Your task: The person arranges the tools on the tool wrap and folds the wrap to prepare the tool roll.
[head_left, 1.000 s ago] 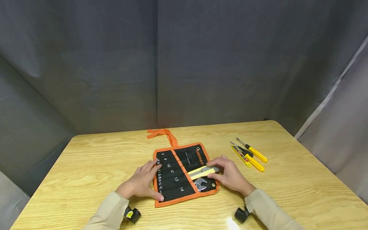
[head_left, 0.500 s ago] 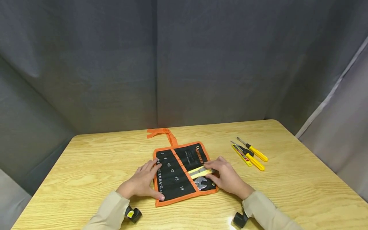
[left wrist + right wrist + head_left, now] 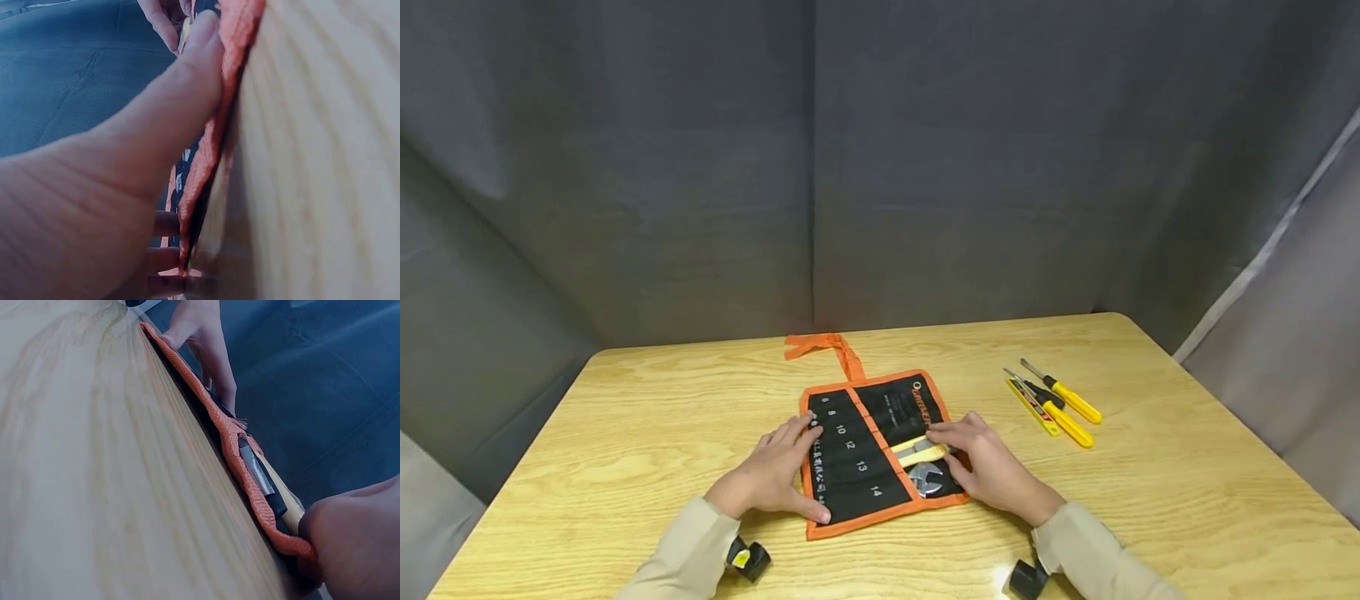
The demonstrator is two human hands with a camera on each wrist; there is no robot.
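A black tool pouch [image 3: 850, 483] with orange edging and numbered pockets lies unrolled on the table in the head view. My left hand [image 3: 775, 471] rests on its left edge, fingers spread and thumb near the lower corner. A yellow utility knife [image 3: 919, 451] sits partly inside a pocket. My right hand [image 3: 992, 467] pinches its outer end between thumb and fingers, hiding that end. Just below the knife, an adjustable wrench [image 3: 926, 480] shows its silver head above the pocket's orange edge. In the right wrist view the knife [image 3: 282, 495] lies beside the wrench [image 3: 257, 470].
To the right on the wooden table [image 3: 1150, 500] lie two yellow-handled screwdrivers [image 3: 1077, 402] and a slim yellow-and-red packet [image 3: 1032, 407], partly overlapping. An orange tie strap [image 3: 848, 360] extends from the pouch's far edge. Grey curtains [image 3: 700, 183] surround the table.
My right hand has moved left with the utility knife, which has slid deeper into its pocket. My left hand stays on the pouch's left edge.
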